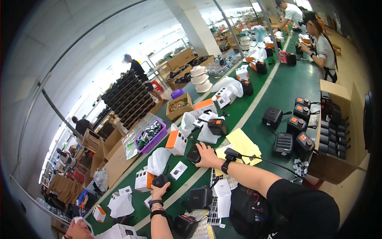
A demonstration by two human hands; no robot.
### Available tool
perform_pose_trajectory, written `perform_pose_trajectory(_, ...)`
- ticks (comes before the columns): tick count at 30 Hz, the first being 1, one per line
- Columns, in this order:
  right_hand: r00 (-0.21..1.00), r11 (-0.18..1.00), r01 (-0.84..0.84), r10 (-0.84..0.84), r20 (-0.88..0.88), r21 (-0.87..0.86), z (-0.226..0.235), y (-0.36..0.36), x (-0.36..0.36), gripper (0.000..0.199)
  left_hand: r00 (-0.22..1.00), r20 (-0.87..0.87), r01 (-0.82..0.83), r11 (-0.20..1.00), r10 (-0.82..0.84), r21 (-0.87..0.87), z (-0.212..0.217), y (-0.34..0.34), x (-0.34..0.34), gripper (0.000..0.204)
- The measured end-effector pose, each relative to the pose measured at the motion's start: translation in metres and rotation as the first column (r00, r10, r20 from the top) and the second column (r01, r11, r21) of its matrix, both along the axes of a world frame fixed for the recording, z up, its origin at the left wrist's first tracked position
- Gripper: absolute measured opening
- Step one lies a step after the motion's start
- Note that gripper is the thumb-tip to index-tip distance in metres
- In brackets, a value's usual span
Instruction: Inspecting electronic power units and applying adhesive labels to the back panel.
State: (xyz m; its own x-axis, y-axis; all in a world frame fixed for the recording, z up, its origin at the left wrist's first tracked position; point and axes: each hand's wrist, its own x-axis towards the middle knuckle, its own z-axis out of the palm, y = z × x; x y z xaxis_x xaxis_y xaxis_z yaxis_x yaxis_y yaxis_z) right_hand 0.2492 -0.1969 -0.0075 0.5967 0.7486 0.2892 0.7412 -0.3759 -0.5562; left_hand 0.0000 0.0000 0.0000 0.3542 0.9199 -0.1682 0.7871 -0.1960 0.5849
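Note:
My left hand (160, 192) is closed around a small black boxy device (160, 181), beside a white-and-orange carton (143, 181). Farther up the green bench, my right hand (207, 155) grips another black boxy device (193, 154) from its right side. Between the two lies a white printed card (178, 170). Nearer to me stand a black device with a strap (200, 198) and one with orange buttons (185, 226). Yellow paper sheets (242, 145) and a black plug-like part on a cable (232, 153) lie beside my right wrist.
Several black devices (283, 143) stand at the right, by an open cardboard box (332, 167) holding more. A purple basket (151, 136) of metal parts sits beyond the green conveyor strip. Another person's hand (78, 230) shows at lower left; co-workers (324, 49) sit far right.

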Motion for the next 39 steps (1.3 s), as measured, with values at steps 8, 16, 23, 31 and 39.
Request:
perform_pose_trajectory(8, 0.996, 0.990, 0.013, -0.025, 0.086, 0.138, 0.004, 0.008, 0.015, 0.095, 0.999, -0.036, 0.044, 0.994, -0.041, 0.100, 0.061, -0.039, -0.033, 0.075)
perform_pose_trajectory(16, 0.982, 0.971, 0.172, -0.156, -0.103, 0.167, 0.017, 0.023, 0.030, 0.094, 0.955, -0.197, -0.121, 0.901, 0.220, 0.417, 0.082, -0.174, -0.208, 0.080)
perform_pose_trajectory(23, 0.944, 0.894, -0.120, 0.238, -0.229, 0.432, 0.087, 0.001, -0.050, 0.091, 0.944, -0.193, -0.116, 0.818, 0.267, 0.564, 0.068, -0.241, -0.237, 0.094)
perform_pose_trajectory(31, 0.592, 0.553, -0.805, 0.739, 0.320, 0.214, 0.163, -0.150, -0.175, 0.093, 0.351, 0.925, 0.301, 0.918, 0.145, -0.258, 0.113, -0.293, -0.113, 0.063)
perform_pose_trajectory(39, 0.726, 0.646, -0.679, 0.663, 0.186, 0.348, 0.133, -0.043, -0.124, 0.039, 0.499, 0.772, 0.075, 0.868, 0.394, -0.491, 0.134, -0.326, -0.166, 0.047)
